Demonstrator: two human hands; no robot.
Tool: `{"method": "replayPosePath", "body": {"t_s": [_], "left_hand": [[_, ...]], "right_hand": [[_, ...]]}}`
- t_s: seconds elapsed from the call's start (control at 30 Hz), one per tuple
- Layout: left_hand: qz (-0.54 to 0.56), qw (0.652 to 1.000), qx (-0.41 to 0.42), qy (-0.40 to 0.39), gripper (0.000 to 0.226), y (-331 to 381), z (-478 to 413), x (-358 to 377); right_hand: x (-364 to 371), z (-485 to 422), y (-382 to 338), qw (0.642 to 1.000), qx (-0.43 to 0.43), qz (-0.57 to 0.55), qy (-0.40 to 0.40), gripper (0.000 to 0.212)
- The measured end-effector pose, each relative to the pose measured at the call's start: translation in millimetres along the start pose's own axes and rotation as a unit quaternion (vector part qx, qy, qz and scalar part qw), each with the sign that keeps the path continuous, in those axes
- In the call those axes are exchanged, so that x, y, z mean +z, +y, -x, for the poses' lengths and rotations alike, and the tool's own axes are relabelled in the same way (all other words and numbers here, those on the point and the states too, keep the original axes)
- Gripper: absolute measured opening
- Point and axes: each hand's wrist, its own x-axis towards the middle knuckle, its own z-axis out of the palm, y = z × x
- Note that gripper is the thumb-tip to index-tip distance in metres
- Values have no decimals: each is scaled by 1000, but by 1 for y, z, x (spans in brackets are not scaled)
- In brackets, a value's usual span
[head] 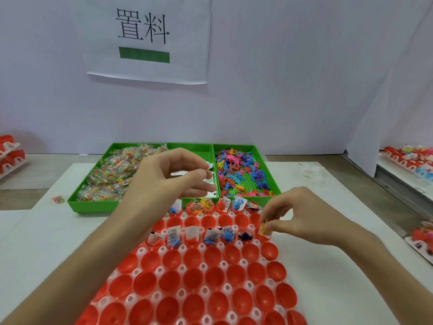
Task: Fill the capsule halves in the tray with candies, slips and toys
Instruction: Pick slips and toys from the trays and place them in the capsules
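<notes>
Left hand (168, 177): fingers curled round white slips (207, 180), held over the green bin (93, 204) at 12 o'clock of the tray (203, 247).
Capsule halves (213, 255): rows toward 6 o'clock empty.
Toy (264, 227): yellow, poised above the row-end half.
Right hand (302, 212): pinches the toy. This is the nearer hand, and the target lies at its 8 o'clock.

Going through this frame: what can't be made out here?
Head view:
1. Middle compartment of the green bin: mostly hidden by the left hand.
2. Print on the slips: too small, blurred.
3. Near rows of the capsule tray: cut off by the bottom edge.
4. Shape of the yellow toy: partly covered by the right hand.
</notes>
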Motion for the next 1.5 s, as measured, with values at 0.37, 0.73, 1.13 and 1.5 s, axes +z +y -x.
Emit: {"method": "replayPosePath", "body": {"t_s": [0.37, 0.73, 1.13, 1.5], "left_hand": [[-14, 1000, 6, 4, 11, -4, -3, -2], [-26, 999, 21, 6, 12, -3, -2, -3], [-27, 999, 32, 17, 10, -3, -5, -7], [-40, 997, 39, 46, 12, 0, -12, -24]], "right_hand": [[8, -4, 4, 999, -10, 23, -29, 14], [18, -2, 5, 1000, -14, 18, 11, 13], [6, 0, -1, 999, -30, 35, 11, 18], [-4, -59, 1, 982, 14, -31, 185, 18]]}}
